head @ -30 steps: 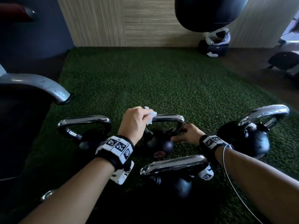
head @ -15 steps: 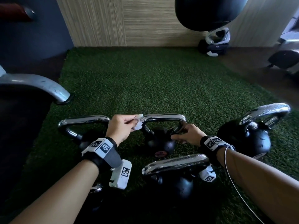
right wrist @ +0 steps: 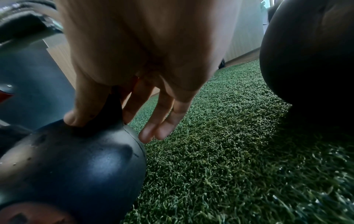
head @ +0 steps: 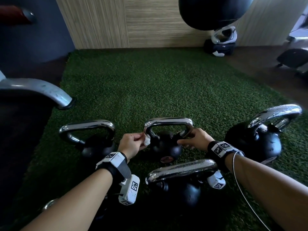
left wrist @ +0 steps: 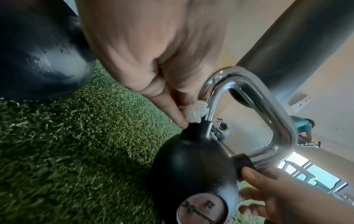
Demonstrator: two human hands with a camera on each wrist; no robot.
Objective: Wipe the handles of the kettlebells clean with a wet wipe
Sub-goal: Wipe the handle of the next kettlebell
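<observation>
We have the left hand [head: 131, 145] pinching a balled wet wipe [head: 147, 142] against the left leg of the chrome handle [head: 168, 121] on the middle kettlebell [head: 164, 147], just above centre of the head view. In the left wrist view the wipe [left wrist: 195, 111] sits low on that leg, right where chrome meets the black body. The right hand [head: 194, 139] steadies the bell at the foot of the handle's right leg, thumb on the body and a finger behind the black collar, the other fingers hanging loose.

To do this stroke well, we judge we should wrap the wipe round the leg rather than dab one face, run it up over the top bar and down the other side, and keep the steadying hold so the bell does not rock on the artificial turf [head: 166, 84].

Counting: four kettlebells clearly show in the head view, with what may be a fifth chrome handle [head: 50, 205] at lower left, too dark to be sure. One wipe, two hands.
</observation>
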